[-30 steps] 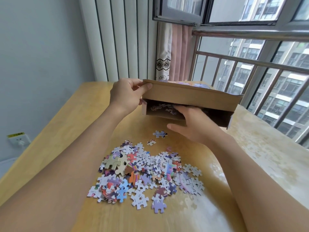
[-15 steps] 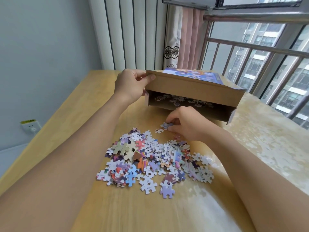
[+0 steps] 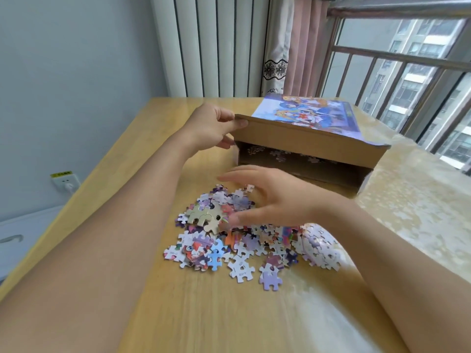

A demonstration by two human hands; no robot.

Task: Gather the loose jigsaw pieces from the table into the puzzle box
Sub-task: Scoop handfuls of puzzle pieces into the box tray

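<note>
A brown cardboard puzzle box (image 3: pixel 305 135) with a colourful picture on its lid lies at the back of the table. My left hand (image 3: pixel 211 127) grips the lid's near left corner and holds it raised, so several pieces show inside through the gap. A heap of loose jigsaw pieces (image 3: pixel 244 238) lies in the middle of the table. My right hand (image 3: pixel 267 200) hovers spread over the far part of the heap, fingers straight and blurred, thumb low at the pieces; I see nothing held in it.
The wooden table (image 3: pixel 204 314) ends at a wall on the left and a window with railings (image 3: pixel 407 59) on the right. A curtain (image 3: pixel 293 47) hangs behind the box. A wall socket (image 3: pixel 65 180) sits low left.
My right hand has left the small pieces by the box and moved toward me and left over the heap, fingers now spread. The view has tilted down; the left hand still holds the lid.
</note>
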